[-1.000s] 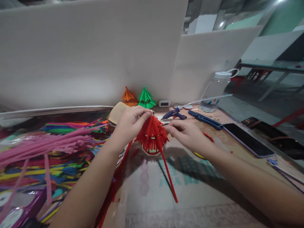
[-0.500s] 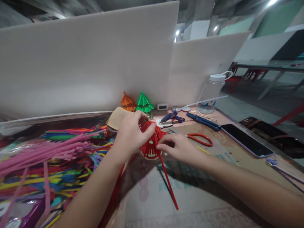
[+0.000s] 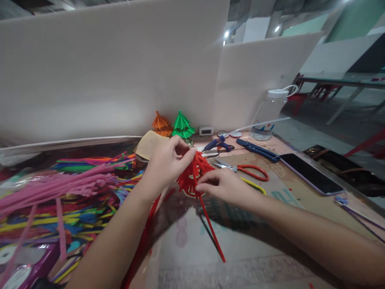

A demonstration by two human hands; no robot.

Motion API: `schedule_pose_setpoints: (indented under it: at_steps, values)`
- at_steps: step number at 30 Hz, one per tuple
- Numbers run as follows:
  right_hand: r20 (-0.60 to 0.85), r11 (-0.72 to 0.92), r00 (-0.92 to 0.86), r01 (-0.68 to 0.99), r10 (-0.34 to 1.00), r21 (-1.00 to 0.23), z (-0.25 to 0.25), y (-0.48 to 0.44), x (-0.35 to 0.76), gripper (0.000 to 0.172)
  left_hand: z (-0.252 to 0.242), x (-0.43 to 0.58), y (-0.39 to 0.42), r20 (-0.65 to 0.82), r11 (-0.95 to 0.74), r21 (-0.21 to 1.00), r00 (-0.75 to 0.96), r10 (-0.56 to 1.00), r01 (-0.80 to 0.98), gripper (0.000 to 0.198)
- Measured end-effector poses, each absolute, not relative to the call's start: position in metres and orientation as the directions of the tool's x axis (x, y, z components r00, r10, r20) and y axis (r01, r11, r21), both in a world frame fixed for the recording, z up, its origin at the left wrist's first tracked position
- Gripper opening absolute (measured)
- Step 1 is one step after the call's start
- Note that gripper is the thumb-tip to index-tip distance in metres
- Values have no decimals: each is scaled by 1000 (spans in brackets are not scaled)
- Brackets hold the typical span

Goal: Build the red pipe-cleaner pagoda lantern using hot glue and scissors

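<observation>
A red pipe-cleaner tree (image 3: 192, 174) is held above the cardboard-covered table (image 3: 240, 237). My left hand (image 3: 165, 164) pinches its top, fingers closed. My right hand (image 3: 221, 186) grips a long red pipe cleaner (image 3: 210, 228) where it meets the tree's lower tier; the free end slants down to the table. Behind stand a finished orange tree (image 3: 161, 124) and a green tree (image 3: 183, 125).
A heap of coloured pipe cleaners (image 3: 60, 192) fills the left side. Red-handled scissors (image 3: 246, 170), a blue glue gun (image 3: 218, 143), blue pliers (image 3: 258, 149), a phone (image 3: 309, 174) and a plastic bottle (image 3: 269, 116) lie to the right. White partition boards (image 3: 120, 68) stand behind.
My right hand has dropped from the tree's top to its lower edge, drawing the red pipe cleaner down. My left hand has kept its pinch on the top.
</observation>
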State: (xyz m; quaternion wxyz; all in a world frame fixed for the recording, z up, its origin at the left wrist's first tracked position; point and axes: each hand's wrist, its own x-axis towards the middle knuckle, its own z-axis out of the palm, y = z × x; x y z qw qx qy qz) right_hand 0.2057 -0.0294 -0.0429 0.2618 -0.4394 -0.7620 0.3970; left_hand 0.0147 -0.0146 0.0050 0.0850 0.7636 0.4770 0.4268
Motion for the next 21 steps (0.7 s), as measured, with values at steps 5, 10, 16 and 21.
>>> schedule_pose_setpoints:
  at_steps: [5,10,16,21]
  values:
    - [76,349,-516,457,853,-818,-42,-30,203,19,5,12,-12,569,-525,556,165,805,644,19]
    - [-2,249,-529,402,849,-881,-47,-23,206,20,1,11,-9,580,-520,557,145,802,648,20]
    - [-60,183,-526,397,848,-899,-49,-19,206,23,3,10,-8,582,-524,536,160,797,662,21]
    - [-81,131,-523,356,849,-925,-47,-23,203,23,11,3,-14,491,-539,545,277,826,642,23]
